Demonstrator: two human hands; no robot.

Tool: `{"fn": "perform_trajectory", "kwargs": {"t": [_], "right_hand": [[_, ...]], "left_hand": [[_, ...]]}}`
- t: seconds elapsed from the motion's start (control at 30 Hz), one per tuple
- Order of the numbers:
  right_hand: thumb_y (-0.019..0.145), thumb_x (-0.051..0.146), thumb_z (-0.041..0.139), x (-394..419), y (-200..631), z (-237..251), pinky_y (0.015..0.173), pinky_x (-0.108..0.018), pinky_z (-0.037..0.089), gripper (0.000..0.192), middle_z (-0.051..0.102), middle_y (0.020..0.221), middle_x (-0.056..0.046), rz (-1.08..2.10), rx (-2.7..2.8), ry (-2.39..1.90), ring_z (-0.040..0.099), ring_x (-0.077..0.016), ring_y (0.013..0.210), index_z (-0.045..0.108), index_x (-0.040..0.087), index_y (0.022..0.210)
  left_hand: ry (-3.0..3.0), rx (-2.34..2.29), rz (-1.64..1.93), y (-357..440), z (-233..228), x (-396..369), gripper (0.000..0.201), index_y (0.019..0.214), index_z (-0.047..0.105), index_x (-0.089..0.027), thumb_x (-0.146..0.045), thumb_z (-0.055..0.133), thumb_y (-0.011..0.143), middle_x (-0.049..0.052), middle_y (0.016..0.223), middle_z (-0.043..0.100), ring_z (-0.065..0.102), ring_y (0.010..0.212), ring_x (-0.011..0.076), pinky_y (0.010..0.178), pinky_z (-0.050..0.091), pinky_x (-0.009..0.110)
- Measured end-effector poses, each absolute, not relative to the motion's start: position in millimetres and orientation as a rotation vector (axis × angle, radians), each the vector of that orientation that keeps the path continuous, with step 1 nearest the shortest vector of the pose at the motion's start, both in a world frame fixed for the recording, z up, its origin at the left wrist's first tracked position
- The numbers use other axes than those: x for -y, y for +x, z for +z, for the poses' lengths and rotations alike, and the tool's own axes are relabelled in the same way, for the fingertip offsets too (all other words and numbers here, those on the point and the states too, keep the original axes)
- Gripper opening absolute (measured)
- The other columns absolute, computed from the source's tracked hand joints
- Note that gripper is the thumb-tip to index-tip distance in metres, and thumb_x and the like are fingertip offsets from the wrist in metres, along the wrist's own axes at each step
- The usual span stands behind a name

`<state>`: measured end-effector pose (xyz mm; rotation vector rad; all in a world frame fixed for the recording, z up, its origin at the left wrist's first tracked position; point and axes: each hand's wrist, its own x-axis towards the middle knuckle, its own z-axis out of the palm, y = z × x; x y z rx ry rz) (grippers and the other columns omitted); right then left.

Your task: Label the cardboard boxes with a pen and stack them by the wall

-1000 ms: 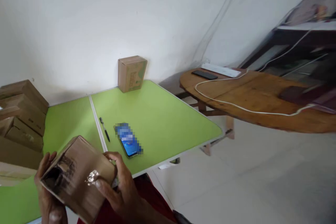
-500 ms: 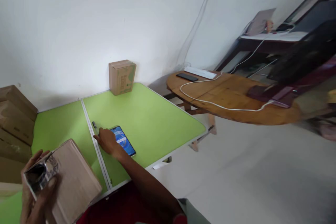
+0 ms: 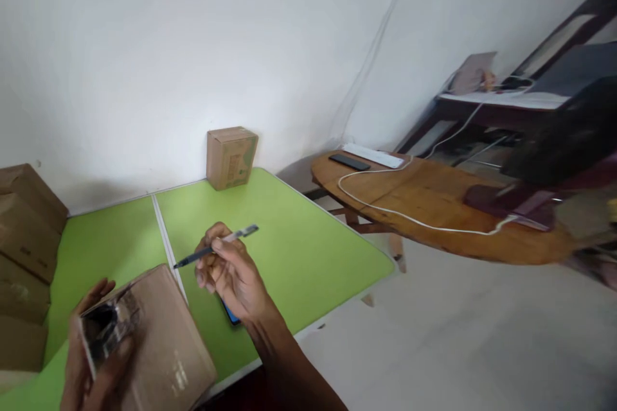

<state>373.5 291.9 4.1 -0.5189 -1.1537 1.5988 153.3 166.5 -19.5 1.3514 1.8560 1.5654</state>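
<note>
My left hand (image 3: 99, 353) grips a cardboard box (image 3: 166, 334) by its left end, the thumb on top and the fingers round the far side. That end of the box has a dark opening or patch with shiny tape around it. In my right hand (image 3: 234, 276) a pen (image 3: 202, 253) is pinched between thumb and fingers, above the green table (image 3: 289, 250). Its dark end points left toward the box, and its pale end points up and right. A smartphone (image 3: 231, 314) lies under my right hand, mostly hidden by it.
Several cardboard boxes (image 3: 26, 257) are stacked at the left. Another carton (image 3: 231, 157) stands by the wall at the table's back. To the right, a wooden table (image 3: 414, 199) bears a black phone (image 3: 349, 162), a white strip (image 3: 373, 155) and a white cable (image 3: 414, 221).
My right hand has picked the pen up off the table and raised it, turning palm-side into view. The box in my left hand has shifted slightly right in the picture; the camera view has tilted.
</note>
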Motion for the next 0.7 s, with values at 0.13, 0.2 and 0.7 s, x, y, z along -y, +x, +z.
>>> {"fn": "perform_trajectory", "kwargs": {"t": [0.13, 0.2, 0.7], "right_hand": [[0.097, 0.066, 0.082, -234.4, 370.2, 16.7, 0.06, -0.037, 0.068, 0.042, 0.081, 0.082, -0.003, 1.611, 1.073, -0.29, 0.08, -0.024, 0.068, 0.069, 0.027, 0.102], [0.102, 0.063, 0.079, -218.6, 365.9, 10.8, 0.069, -0.041, 0.071, 0.037, 0.082, 0.087, -0.005, 1.477, 1.115, -0.337, 0.083, -0.0259, 0.077, 0.074, 0.026, 0.107], [0.113, 0.042, 0.068, -213.6, 375.0, 12.5, 0.091, -0.042, 0.069, 0.02, 0.085, 0.11, -0.006, 1.166, 1.591, -0.46, 0.083, -0.0269, 0.101, 0.082, 0.034, 0.124]], "left_hand": [[1.258, -1.794, 1.454, 198.8, 9.7, -148.4, 0.076, 0.163, 0.054, -0.043, -0.065, 0.076, 0.094, 0.005, 0.173, 0.055, 0.051, 0.16, 0.0417, 0.13, 0.045, 0.061], [1.351, -1.726, 1.424, 206.4, 13.7, -145.3, 0.075, 0.164, 0.051, -0.043, -0.062, 0.076, 0.097, 0.006, 0.176, 0.05, 0.048, 0.162, 0.0373, 0.131, 0.044, 0.057], [1.516, -1.705, 1.44, 207.4, 5.6, -146.1, 0.072, 0.169, 0.044, -0.034, -0.054, 0.068, 0.104, 0.01, 0.178, 0.046, 0.04, 0.167, 0.036, 0.136, 0.035, 0.056]]}}
